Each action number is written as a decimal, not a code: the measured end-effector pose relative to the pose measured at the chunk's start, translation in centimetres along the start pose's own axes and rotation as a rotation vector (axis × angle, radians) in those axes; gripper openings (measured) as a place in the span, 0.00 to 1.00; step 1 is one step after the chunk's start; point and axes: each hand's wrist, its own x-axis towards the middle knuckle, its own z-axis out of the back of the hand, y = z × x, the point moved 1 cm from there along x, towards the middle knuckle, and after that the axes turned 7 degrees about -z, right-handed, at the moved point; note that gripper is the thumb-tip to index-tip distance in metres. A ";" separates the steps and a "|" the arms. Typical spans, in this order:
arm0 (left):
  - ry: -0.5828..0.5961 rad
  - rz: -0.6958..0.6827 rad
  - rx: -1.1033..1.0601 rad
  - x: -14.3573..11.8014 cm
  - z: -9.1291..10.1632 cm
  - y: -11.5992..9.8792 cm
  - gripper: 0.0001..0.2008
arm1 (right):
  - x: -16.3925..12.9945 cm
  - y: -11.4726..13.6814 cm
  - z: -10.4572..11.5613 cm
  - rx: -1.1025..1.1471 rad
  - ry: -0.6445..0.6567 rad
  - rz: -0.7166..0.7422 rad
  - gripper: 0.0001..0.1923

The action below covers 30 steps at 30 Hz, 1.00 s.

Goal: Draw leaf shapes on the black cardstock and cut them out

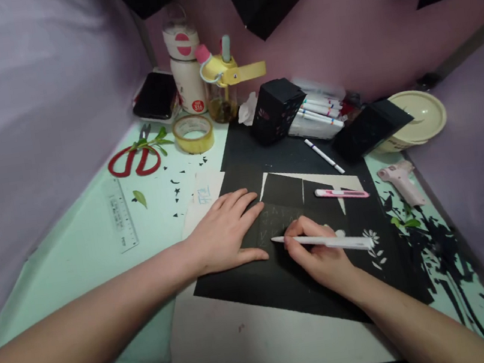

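My left hand (226, 229) lies flat, fingers spread, on a sheet of black paper (262, 284) and presses it down. My right hand (319, 255) grips a white pen (324, 242) whose tip touches the black paper just right of my left thumb, where faint marks are drawn. The black paper rests on a larger white sheet (247, 338). A small white flower cut-out (373, 241) shows by the pen's back end.
A pink craft knife (341, 193) and a white marker (324, 156) lie behind my hands. Red scissors (134, 159), a ruler (120, 215) and a tape roll (193, 133) sit at the left; bottles, black boxes (277, 109), a glue gun (401, 181) and black scraps at the back and right.
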 end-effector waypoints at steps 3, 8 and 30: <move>-0.002 0.010 -0.032 -0.2 -0.2 0.0 0.45 | -0.1 -0.2 0.1 0.016 0.007 -0.014 0.10; 0.012 0.016 -0.066 -0.2 -0.2 0.2 0.44 | -0.1 -0.1 0.3 0.044 0.074 0.007 0.10; 0.003 0.023 -0.089 -0.3 -0.3 0.2 0.43 | -0.5 -0.1 0.1 0.044 0.022 0.027 0.08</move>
